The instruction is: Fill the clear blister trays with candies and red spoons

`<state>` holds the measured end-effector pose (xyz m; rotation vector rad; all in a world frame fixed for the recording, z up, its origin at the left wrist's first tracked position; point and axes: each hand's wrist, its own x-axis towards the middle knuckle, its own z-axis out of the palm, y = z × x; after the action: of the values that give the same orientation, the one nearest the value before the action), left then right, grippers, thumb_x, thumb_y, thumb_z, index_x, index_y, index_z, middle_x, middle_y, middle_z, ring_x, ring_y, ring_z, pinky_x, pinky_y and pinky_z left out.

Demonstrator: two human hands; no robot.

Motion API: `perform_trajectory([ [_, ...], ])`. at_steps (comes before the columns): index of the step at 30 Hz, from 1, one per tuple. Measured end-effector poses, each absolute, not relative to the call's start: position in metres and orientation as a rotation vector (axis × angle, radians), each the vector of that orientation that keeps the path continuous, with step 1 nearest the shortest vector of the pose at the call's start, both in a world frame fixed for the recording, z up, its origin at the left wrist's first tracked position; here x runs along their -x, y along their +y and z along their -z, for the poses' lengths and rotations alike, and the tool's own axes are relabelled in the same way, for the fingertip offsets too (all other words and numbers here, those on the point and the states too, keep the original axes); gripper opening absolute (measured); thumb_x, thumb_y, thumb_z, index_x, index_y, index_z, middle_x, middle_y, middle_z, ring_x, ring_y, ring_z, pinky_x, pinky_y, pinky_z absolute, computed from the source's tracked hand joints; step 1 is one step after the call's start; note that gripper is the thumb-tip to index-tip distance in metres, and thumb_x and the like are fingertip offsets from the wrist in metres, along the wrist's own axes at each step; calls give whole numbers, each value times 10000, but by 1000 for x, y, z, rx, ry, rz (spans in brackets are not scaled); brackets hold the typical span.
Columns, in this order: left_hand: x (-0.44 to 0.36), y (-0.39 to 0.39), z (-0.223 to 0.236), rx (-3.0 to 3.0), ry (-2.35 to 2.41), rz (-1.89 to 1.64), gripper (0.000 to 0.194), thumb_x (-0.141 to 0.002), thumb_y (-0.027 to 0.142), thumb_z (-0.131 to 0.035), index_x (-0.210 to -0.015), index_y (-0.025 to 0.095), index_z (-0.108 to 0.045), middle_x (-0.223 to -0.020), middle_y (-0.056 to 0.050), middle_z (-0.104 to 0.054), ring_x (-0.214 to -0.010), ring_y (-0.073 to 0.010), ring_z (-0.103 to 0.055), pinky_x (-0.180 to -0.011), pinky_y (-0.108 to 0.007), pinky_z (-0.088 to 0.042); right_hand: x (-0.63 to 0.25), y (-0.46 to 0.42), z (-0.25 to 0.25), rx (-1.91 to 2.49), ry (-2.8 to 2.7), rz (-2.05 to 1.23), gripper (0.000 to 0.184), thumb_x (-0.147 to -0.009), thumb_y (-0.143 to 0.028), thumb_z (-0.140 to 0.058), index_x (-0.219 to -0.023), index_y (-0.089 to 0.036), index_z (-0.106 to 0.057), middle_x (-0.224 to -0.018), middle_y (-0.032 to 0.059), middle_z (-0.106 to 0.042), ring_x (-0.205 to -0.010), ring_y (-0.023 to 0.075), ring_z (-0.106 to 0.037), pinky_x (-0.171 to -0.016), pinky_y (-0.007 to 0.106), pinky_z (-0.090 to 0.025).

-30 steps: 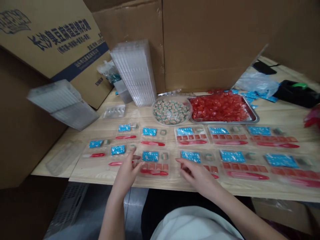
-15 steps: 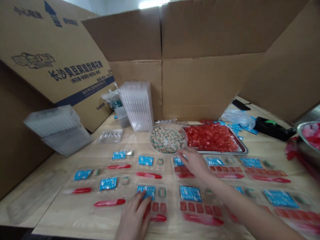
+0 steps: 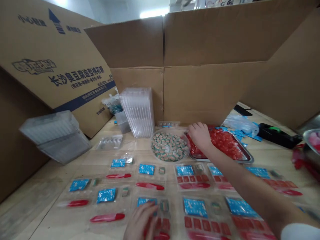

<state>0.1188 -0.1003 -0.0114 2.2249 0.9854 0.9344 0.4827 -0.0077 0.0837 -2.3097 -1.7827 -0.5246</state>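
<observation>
My left hand (image 3: 141, 220) is over a clear plastic tray near the front edge, its fingers bent down and slightly blurred. Red squares (image 3: 165, 224) show beside and beneath the fingers; whether one is held is hidden. Under the fingertips, a blue packet (image 3: 147, 201) is partly covered, and a small green-edged wrapped piece (image 3: 164, 205) lies right of it. My right hand (image 3: 200, 136) reaches into a heap of red wrapped pieces (image 3: 225, 145) on a metal tray (image 3: 250, 159); its fingertips are hidden there. A round dish of small green-and-tan pieces (image 3: 170, 145) stands just left.
Several filled clear trays (image 3: 192, 178) lie in rows. Stacked clear trays (image 3: 137, 113) stand behind, with another stack (image 3: 56, 136) leaning left. Cardboard boxes (image 3: 200, 93) wall off the back. A black tape dispenser (image 3: 277, 135) and a metal bowl (image 3: 310, 143) are at right.
My right hand has moved from a filled tray in the back row up and right into the red heap. My left hand stays over the same front tray. The view has tilted slightly upward.
</observation>
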Motion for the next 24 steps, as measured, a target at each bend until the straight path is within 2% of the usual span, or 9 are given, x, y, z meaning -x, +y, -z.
perform_trajectory([
  [2, -140, -93, -8, -2029, 998, -852, 221, -857, 319, -545, -1040, 277, -661, -1087, -81, -675, -1033, -230, -623, -881, -351, -516, -475, -39, -91, 2239, -1743, 523, 287, -899, -223, -384, -984, -114, -636, -970, 172, -638, -963, 286, -502, -846, 395, -333],
  [4, -167, -78, -28, -1776, 1025, -816, 287, -861, 334, -544, -1132, 256, -599, -1189, -92, -622, -1106, -229, -581, -916, -372, -493, -462, -72, -95, 2081, -1637, 387, 305, -914, -270, -378, -1016, -149, -640, -978, 134, -654, -938, 254, -547, -855, 364, -373],
  [7, -210, -53, -54, -1422, 952, -941, 606, -797, 360, -638, -1335, 241, -387, -1404, -119, -425, -1266, -240, -440, -1003, -391, -416, -442, -114, -93, 1857, -1380, -66, 274, -883, -346, -450, -996, -209, -659, -973, 65, -685, -872, 208, -611, -780, 308, -450],
  [8, -220, -48, -60, -1315, 891, -910, 622, -780, 365, -658, -1327, 240, -391, -1388, -123, -442, -1232, -243, -478, -990, -389, -425, -437, -125, -91, 1825, -1284, -218, 275, -865, -371, -471, -979, -214, -665, -936, 53, -695, -819, 201, -624, -720, 298, -467],
  [10, -233, -46, -68, -1081, 763, -770, 561, -782, 393, -649, -1275, 226, -442, -1307, -126, -526, -1101, -242, -587, -923, -390, -475, -431, -139, -84, 1819, -1120, -411, 305, -839, -409, -485, -955, -201, -676, -843, 47, -701, -708, 197, -624, -618, 290, -468],
  [13, -235, -61, -68, -875, 674, -686, 554, -770, 374, -670, -1261, 240, -450, -1217, -104, -600, -953, -217, -661, -872, -382, -505, -431, -150, -74, 1848, -1062, -437, 329, -824, -420, -484, -929, -185, -688, -820, 56, -698, -703, 201, -614, -620, 293, -459],
  [16, -227, -78, -62, -847, 666, -726, 545, -755, 336, -697, -1240, 262, -460, -1233, -78, -598, -945, -198, -664, -877, -363, -500, -434, -155, -66, 1826, -1090, -470, 332, -815, -433, -496, -923, -194, -700, -844, 51, -696, -748, 200, -611, -650, 287, -456],
  [21, -214, -71, -53, -792, 896, -953, 311, -744, 384, -684, -944, 160, -605, -1091, -98, -672, -983, -194, -647, -808, -282, -514, -427, -146, -60, 1609, -1012, -913, 402, -805, -487, -508, -1015, -182, -665, -656, -4, -609, -487, 108, -496, -451, 224, -385],
  [24, -196, -52, -50, -759, 1048, -1077, 232, -767, 357, -651, -914, 186, -598, -992, -71, -701, -893, -169, -673, -746, -275, -530, -421, -119, -59, 1578, -1060, -903, 439, -820, -481, -472, -1062, -157, -643, -607, -23, -562, -421, 86, -440, -386, 208, -340],
])
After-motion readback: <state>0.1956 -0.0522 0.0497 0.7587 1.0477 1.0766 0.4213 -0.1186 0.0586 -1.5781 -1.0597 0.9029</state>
